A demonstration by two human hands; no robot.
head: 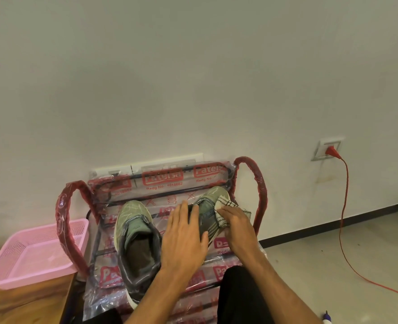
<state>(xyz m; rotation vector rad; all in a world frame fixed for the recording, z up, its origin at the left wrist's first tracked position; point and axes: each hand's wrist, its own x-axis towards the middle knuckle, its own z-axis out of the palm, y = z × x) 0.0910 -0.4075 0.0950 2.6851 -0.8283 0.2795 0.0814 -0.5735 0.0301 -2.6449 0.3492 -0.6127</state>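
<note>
Two green sneakers lie on a plastic-wrapped rack (163, 183) with red handles. The left sneaker (136, 239) lies free, its opening facing me. My left hand (184, 239) rests flat with straight fingers on top of the right sneaker (213, 195), covering its middle. My right hand (236, 228) holds a white checked cloth (228, 206) against the right side of that sneaker. Only the toe and part of the side of the right sneaker show.
A pink mesh basket (29, 253) sits on a wooden surface (25, 305) at the left. A red cable (344, 218) runs from a wall socket (327, 149) down across the tiled floor at the right. A small pen-like object (326, 319) lies on the floor.
</note>
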